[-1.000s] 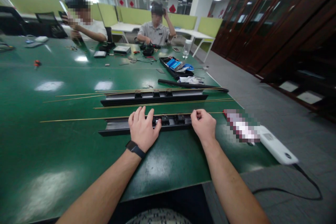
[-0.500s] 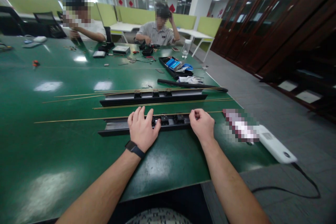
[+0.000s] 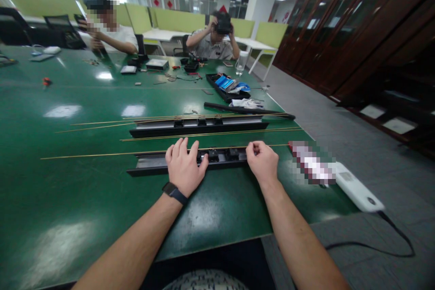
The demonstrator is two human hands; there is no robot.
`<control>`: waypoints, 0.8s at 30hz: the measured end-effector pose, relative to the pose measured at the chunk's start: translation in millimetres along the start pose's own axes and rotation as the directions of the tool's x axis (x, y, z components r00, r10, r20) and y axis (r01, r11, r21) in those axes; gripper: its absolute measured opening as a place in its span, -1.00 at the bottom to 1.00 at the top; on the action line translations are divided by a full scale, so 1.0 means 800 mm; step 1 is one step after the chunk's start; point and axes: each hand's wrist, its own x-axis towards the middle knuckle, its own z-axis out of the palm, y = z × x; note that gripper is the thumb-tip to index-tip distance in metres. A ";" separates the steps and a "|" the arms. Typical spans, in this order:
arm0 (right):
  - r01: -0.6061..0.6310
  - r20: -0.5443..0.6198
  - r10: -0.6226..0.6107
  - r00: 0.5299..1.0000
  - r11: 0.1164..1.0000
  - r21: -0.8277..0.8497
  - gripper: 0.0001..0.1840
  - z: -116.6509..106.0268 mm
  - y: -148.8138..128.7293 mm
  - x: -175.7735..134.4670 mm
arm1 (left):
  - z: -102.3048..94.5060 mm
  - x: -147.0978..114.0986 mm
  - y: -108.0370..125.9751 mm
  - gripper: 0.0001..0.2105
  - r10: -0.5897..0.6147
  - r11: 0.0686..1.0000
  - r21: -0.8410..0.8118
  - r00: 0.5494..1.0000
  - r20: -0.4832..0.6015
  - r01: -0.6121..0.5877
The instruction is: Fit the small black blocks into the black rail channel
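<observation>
A black channel with a grey inner face lies across the table before me, with small black blocks inside it. My left hand rests over its middle, fingers spread and wrist banded. Along its far edge runs a thin brass-coloured rod, sticking out well past the left end. At the channel's right part my right hand is closed, thumb and forefinger pinched at the line of the rod. The fingers hide the exact grip. A second similar channel lies beyond, with more thin rods around it.
A black tube, white gloves and a black tray of blue items lie farther back. At right are a blurred-out red-edged object and a white power strip with a cable. Two people sit across the green table.
The rod's left tip has shifted slightly left. My right hand has moved a touch right; my left hand stays put. The person across now has both hands raised to the headgear.
</observation>
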 end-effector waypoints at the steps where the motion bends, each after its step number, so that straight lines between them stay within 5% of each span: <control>1: 0.011 0.007 -0.011 1.000 1.000 0.007 -0.68 0.000 -0.001 0.000 | 0.000 0.000 0.000 -0.57 -0.001 1.000 0.000 1.000 0.001 0.001; 9: 0.060 0.053 -0.062 0.997 0.997 0.051 -0.70 -0.002 -0.008 -0.003 | -0.001 0.000 0.000 -0.58 -0.008 0.999 -0.033 1.000 0.003 0.008; 17: -0.048 -0.006 0.048 0.999 0.999 -0.005 -0.68 -0.004 -0.002 0.001 | -0.001 -0.001 0.000 -0.57 -0.016 0.999 -0.044 1.000 0.014 0.017; 24: 0.048 0.040 -0.050 0.998 0.998 0.043 -0.70 0.001 -0.005 -0.004 | -0.002 0.000 0.001 -0.57 -0.009 1.000 -0.023 1.000 0.008 0.009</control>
